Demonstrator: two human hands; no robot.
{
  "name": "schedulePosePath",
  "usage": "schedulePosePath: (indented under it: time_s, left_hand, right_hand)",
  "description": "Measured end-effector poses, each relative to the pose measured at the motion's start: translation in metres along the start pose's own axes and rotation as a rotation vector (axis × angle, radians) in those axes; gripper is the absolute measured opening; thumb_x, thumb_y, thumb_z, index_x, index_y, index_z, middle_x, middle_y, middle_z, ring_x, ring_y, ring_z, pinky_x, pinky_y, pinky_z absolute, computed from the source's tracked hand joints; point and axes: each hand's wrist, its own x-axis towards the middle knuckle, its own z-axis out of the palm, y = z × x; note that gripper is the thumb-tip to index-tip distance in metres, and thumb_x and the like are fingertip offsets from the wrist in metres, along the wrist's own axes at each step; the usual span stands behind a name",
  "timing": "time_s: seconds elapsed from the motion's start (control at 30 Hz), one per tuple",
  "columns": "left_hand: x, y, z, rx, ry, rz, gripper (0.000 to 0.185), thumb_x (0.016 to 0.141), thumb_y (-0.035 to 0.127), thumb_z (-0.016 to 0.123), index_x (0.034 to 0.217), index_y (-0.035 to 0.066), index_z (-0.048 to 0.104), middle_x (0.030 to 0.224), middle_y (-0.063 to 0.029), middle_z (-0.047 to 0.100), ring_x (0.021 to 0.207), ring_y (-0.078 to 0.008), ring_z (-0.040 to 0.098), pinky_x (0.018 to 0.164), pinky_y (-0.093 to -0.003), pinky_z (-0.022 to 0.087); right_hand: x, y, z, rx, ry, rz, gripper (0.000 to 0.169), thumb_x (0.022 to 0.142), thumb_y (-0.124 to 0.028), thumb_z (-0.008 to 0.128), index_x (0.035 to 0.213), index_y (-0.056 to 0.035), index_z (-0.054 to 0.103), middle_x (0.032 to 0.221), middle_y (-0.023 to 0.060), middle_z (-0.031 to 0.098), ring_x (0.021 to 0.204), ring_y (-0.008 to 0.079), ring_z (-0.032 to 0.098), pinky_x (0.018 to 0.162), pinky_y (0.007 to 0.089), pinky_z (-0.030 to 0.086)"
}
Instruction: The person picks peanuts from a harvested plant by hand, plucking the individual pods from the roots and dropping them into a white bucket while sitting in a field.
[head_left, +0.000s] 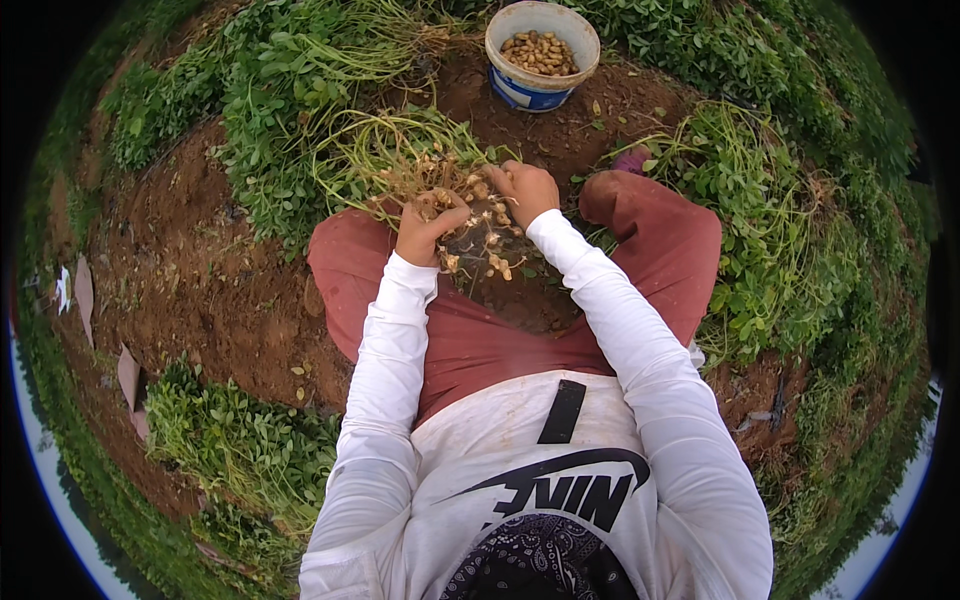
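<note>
A pulled-up peanut plant (401, 154) lies across the ground in front of me, its roots and pale pods towards my body. My left hand (429, 225) is closed around part of the root cluster, thumb on top. At the right side of the same cluster, my right hand (525, 191) has its fingertips bent against the pods; whether it grips one is hidden. Several peanut pods (499, 262) with thin roots hang between and below the hands, above the soil. Beyond them stands a white and blue plastic bucket (501, 54), partly filled with peanuts (541, 54).
Leafy peanut plants are heaped at the left (274, 135) and right (780, 247). Brown soil (210, 300) runs along the left, with more green plants (247, 442) at lower left. My bent legs (660, 240) flank the work area.
</note>
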Motion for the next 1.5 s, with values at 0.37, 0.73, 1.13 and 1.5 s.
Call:
schedulePosePath:
  time_s: [0.37,0.73,1.13,1.5]
  left_hand:
    - [-0.013,0.0,0.004,0.178,-0.052,-0.101,0.013,0.073,0.01,0.069,0.081,0.0,0.063,0.073,0.0005,0.059,0.068,-0.0077,0.053,0.065,-0.023,0.042]
    - [-0.009,0.009,-0.002,0.132,-0.028,-0.062,0.011,0.073,0.008,0.068,0.08,0.0,0.063,0.071,-0.0008,0.06,0.064,-0.0084,0.053,0.061,-0.0224,0.041]
    - [0.007,-0.007,0.032,0.206,0.012,0.054,0.035,0.079,0.015,0.072,0.109,0.002,0.059,0.109,-0.0015,0.057,0.096,-0.0104,0.053,0.085,-0.0265,0.043]
    - [0.006,-0.02,0.014,0.431,-0.02,-0.008,0.028,0.081,0.009,0.069,0.104,-0.004,0.061,0.09,-0.0019,0.064,0.078,-0.0069,0.055,0.071,-0.0226,0.046]
  right_hand:
    - [0.034,0.042,0.0,1.189,0.153,0.894,0.041,0.087,-0.045,0.059,0.079,-0.0054,0.054,0.063,-0.0013,0.042,0.051,0.0118,0.039,0.043,0.0264,0.032]
    - [0.051,0.077,-0.042,-0.368,0.381,0.393,0.049,0.089,-0.05,0.049,0.083,-0.0047,0.065,0.081,0.0199,0.066,0.076,0.0377,0.064,0.066,0.0445,0.051]
    - [-0.004,0.003,-0.047,0.533,0.036,0.165,0.049,0.095,-0.043,0.042,0.073,-0.0012,0.054,0.062,0.0098,0.05,0.059,0.0234,0.05,0.057,0.0344,0.039]
    - [-0.017,-0.049,-0.025,0.388,-0.029,-0.13,0.036,0.096,-0.036,0.04,0.093,-0.0009,0.046,0.082,0.0243,0.055,0.078,0.044,0.053,0.067,0.0466,0.04]
